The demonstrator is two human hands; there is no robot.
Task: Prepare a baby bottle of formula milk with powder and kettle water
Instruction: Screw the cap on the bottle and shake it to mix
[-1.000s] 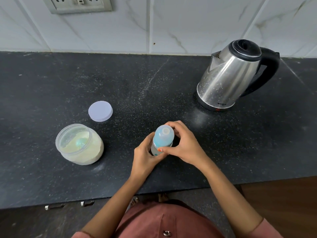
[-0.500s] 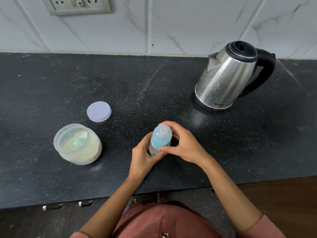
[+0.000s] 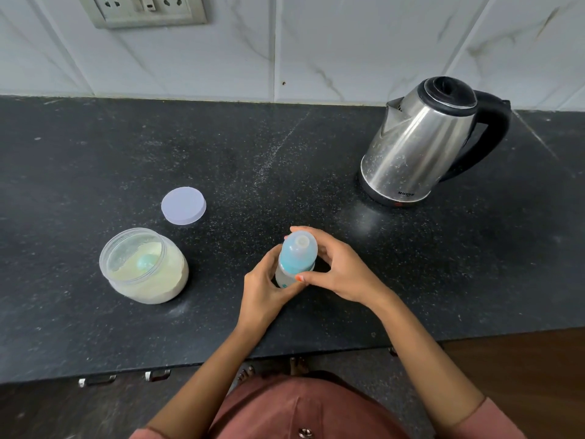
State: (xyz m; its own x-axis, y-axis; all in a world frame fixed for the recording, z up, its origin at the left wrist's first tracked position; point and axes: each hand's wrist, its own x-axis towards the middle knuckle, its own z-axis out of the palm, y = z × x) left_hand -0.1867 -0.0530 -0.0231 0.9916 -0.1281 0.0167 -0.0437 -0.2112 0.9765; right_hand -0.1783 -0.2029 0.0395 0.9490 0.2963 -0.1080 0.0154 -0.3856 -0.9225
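A baby bottle point(image 3: 296, 258) with a blue collar and a clear cap stands upright on the black counter point(image 3: 285, 160) near its front edge. My left hand point(image 3: 264, 288) wraps the bottle's lower body. My right hand point(image 3: 335, 269) curls around its cap and collar from the right. To the left sits an open clear jar of pale formula powder point(image 3: 144, 266) with a teal scoop point(image 3: 146, 261) lying in it. A steel kettle point(image 3: 421, 142) with a black lid and handle stands at the back right.
The jar's round white lid point(image 3: 183, 205) lies flat just behind the jar. A tiled wall with a socket panel point(image 3: 142, 9) backs the counter. Drawer handles point(image 3: 126, 378) show under the counter's front edge, and my feet below.
Both hands stay on the bottle; the right hand's fingers have shifted slightly around the cap. The view has drifted a little.
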